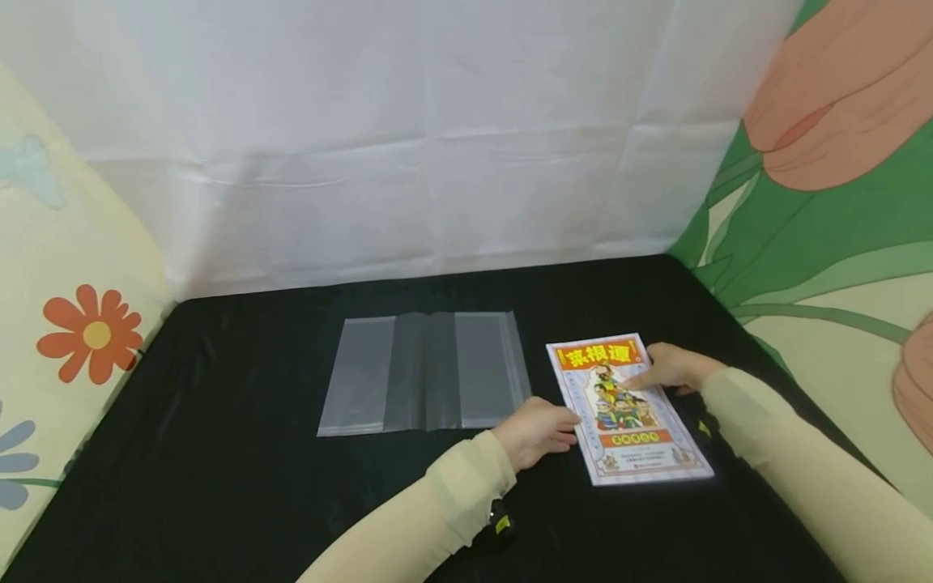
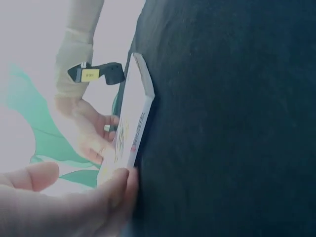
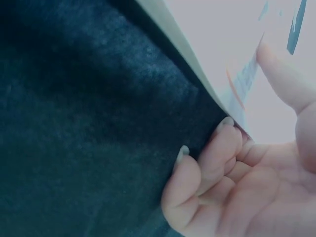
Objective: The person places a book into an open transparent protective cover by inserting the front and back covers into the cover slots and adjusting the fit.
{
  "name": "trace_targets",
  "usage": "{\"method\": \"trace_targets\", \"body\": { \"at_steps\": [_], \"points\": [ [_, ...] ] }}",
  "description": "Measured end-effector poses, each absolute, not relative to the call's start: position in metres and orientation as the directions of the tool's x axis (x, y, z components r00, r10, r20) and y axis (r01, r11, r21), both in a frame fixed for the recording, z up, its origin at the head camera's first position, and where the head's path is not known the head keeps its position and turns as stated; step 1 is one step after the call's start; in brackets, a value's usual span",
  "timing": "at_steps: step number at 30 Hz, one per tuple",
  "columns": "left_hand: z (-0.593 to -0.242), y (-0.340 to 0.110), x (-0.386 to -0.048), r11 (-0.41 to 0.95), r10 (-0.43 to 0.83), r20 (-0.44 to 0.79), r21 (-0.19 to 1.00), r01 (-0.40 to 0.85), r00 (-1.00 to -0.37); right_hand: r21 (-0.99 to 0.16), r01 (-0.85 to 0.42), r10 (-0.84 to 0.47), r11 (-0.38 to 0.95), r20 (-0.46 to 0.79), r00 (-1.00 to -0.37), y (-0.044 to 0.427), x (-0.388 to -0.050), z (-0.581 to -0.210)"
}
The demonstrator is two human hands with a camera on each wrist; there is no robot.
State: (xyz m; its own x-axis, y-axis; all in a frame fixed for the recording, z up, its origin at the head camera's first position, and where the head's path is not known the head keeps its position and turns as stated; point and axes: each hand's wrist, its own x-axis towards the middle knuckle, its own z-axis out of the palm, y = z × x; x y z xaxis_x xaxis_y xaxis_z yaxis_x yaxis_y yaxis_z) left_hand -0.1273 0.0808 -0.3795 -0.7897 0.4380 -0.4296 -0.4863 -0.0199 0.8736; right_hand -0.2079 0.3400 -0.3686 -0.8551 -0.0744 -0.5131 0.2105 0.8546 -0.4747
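A thin book point(image 1: 634, 413) with an orange title band and cartoon figures on its cover lies on the black cloth, right of centre. My right hand point(image 1: 674, 367) grips its right edge, the thumb on the cover and the fingers curled at the edge, as the right wrist view shows on the pale book point(image 3: 212, 74). At the book's left edge, my left hand point(image 1: 538, 431) touches with its fingertips point(image 2: 129, 185), the thumb held apart. A clear plastic book cover point(image 1: 426, 372) lies spread flat left of the book.
Black cloth point(image 1: 240, 486) covers the table. A white curtain point(image 1: 437, 162) hangs behind it, and flower-patterned panels stand at the left point(image 1: 95, 235) and right point(image 1: 838, 267). Small black devices with yellow labels sit at both wrists, such as the right wrist device point(image 2: 98, 74).
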Motion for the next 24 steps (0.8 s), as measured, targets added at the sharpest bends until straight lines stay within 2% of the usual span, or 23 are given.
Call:
{"method": "trace_targets", "body": {
  "at_steps": [6,13,24],
  "points": [
    [-0.380,0.102,-0.126,-0.060,0.345,-0.480,0.847,-0.529,-0.807,-0.476,0.212,-0.065,0.854,-0.502,-0.863,0.341,-0.206,-0.367],
    [-0.383,0.118,-0.125,-0.199,0.379,-0.455,0.810,-0.551,-0.806,-0.477,0.203,-0.070,0.855,-0.494,-0.867,0.342,-0.204,-0.366],
    [-0.393,0.121,-0.123,-0.137,0.318,-0.468,0.838,-0.529,-0.824,-0.495,0.227,-0.063,0.839,-0.503,-0.862,0.340,-0.202,-0.362]
  ]
}}
